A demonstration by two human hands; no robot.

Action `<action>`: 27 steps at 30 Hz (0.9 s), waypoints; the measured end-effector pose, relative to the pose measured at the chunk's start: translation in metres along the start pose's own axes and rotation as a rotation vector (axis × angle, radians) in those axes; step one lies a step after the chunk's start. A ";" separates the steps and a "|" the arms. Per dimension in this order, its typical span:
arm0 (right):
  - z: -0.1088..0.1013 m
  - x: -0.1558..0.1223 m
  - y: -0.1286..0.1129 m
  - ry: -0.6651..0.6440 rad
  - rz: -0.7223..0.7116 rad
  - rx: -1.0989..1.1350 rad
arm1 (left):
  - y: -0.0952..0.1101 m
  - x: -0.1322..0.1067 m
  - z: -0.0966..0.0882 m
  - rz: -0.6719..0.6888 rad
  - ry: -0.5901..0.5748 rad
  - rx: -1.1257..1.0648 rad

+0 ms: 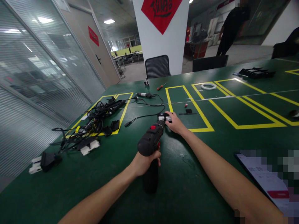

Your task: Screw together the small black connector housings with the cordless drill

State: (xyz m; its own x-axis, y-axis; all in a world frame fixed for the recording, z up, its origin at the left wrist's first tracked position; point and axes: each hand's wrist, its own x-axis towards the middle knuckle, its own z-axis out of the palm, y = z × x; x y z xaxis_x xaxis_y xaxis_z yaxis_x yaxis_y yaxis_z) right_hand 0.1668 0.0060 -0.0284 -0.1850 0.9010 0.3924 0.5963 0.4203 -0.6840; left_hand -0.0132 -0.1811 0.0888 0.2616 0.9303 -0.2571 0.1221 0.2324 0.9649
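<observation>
My left hand (146, 162) is wrapped round the grip of a black cordless drill (149, 141) with a red switch on top. The drill points away from me, its chuck close to a small black and white part (161, 117) on the table. My right hand (173, 122) has its fingers closed on that part from the right side. The drill's tip and the contact point are hidden behind the chuck, so I cannot tell whether they touch.
Tangled black cables (98, 116) and black and white parts lie left. Beyond my hands are a corded tool (143, 94), an orange-handled screwdriver (160, 87) and a white ring (208, 86). Yellow tape marks the green table (198, 155). A person (233, 25) stands far right.
</observation>
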 end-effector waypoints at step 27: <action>0.001 0.002 0.002 0.000 0.018 0.027 | 0.001 -0.001 0.001 -0.028 0.009 0.026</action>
State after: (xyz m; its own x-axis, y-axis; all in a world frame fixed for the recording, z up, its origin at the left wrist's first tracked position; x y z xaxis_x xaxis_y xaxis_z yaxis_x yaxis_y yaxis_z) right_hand 0.1665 0.0089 -0.0293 -0.1744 0.9082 0.3804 0.5780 0.4072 -0.7072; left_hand -0.0123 -0.1820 0.0900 0.2495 0.9259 -0.2835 0.1540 0.2511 0.9556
